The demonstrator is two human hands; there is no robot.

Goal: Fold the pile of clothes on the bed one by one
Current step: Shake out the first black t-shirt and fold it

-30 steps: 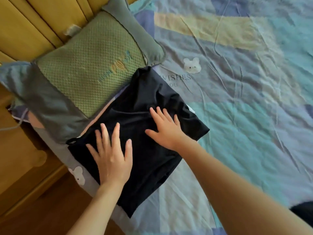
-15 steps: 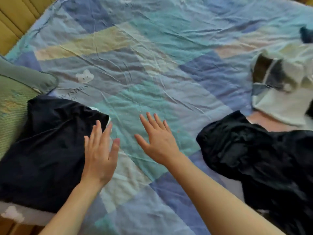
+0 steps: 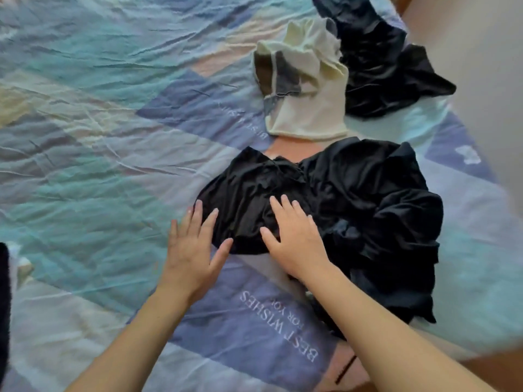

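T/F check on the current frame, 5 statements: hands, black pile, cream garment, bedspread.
1. Both hands have straight, spread fingers. True: left hand and right hand grip nothing.
2. The right hand lies over the crumpled black garment. True.
3. The cream garment sits nearer the person than the black one. False: it lies beyond it.
4. The bedspread is plain white. False: it is patchwork in teal, blue and pale tones, printed "BEST WISHES FOR YOU".
5. Only one dark garment is in view. False: another dark garment lies behind the cream one.
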